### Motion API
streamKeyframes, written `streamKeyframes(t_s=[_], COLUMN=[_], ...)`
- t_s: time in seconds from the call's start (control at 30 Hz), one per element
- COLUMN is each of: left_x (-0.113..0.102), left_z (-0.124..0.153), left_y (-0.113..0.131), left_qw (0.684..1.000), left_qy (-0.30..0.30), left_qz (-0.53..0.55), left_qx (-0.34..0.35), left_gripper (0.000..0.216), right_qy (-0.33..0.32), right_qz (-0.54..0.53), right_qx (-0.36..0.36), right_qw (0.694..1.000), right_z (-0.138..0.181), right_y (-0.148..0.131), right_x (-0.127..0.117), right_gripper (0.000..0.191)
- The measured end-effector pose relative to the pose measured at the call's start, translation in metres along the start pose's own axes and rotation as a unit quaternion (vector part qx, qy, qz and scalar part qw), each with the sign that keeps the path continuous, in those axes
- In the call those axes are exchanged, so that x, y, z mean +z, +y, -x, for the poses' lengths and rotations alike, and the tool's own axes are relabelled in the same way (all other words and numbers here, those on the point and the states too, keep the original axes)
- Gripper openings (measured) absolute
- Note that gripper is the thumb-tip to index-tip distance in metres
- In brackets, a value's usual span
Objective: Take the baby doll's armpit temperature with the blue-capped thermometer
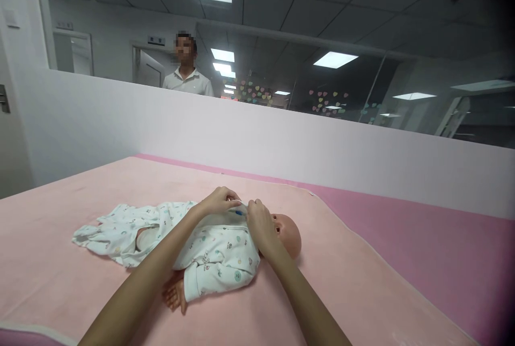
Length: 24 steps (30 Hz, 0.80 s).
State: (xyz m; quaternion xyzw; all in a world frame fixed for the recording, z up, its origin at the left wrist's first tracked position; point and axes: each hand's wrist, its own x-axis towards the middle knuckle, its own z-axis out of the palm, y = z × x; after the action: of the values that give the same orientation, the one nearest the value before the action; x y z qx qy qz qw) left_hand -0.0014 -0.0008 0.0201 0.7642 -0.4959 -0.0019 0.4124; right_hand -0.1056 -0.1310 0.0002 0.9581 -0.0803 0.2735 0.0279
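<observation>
We see left hand (220, 201) and right hand (260, 223) at the neckline of the printed outfit (225, 252), fingers curled; can't tell if they pinch cloth. Doll (292, 236) lies on its back beneath, likely so its front is reachable. Pink mat (346, 287) under, white partition (241, 137) behind, person (187, 82) showing in glass (281, 61).

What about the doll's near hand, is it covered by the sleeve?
No, the doll's hand sticks out bare from the sleeve.

At frame centre, the left hand (219, 201) and right hand (261, 223) touch the patterned outfit (225, 252) of a supine doll (292, 236).
</observation>
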Motion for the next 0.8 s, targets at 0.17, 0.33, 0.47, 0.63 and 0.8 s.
streamKeyframes(t_s=[0.17,0.33,0.47,0.63,0.8], left_x=[-0.001,-0.001,-0.009,-0.01,0.02], left_z=[0.0,0.001,0.004,0.001,-0.005], left_y=[0.0,-0.005,-0.007,-0.02,-0.053], left_qw=[1.0,0.997,0.97,0.996,0.969], left_qy=[-0.025,-0.071,-0.223,-0.044,0.052], left_qz=[0.015,0.018,0.058,0.02,-0.214], left_qx=[0.004,-0.009,-0.081,-0.075,-0.115], left_gripper=[0.032,0.026,0.03,0.038,0.042], right_qy=[-0.031,-0.036,-0.03,-0.029,-0.027], right_qz=[-0.011,0.003,0.017,0.043,0.172], right_qx=[0.016,-0.021,-0.062,-0.128,-0.232], right_qw=[0.999,0.999,0.997,0.99,0.957], right_z=[-0.028,-0.045,-0.037,-0.015,0.006], right_y=[0.004,-0.007,-0.006,0.01,0.01], right_x=[0.013,0.022,0.02,0.0,-0.014], right_gripper=[0.006,0.023,0.031,0.011,0.023])
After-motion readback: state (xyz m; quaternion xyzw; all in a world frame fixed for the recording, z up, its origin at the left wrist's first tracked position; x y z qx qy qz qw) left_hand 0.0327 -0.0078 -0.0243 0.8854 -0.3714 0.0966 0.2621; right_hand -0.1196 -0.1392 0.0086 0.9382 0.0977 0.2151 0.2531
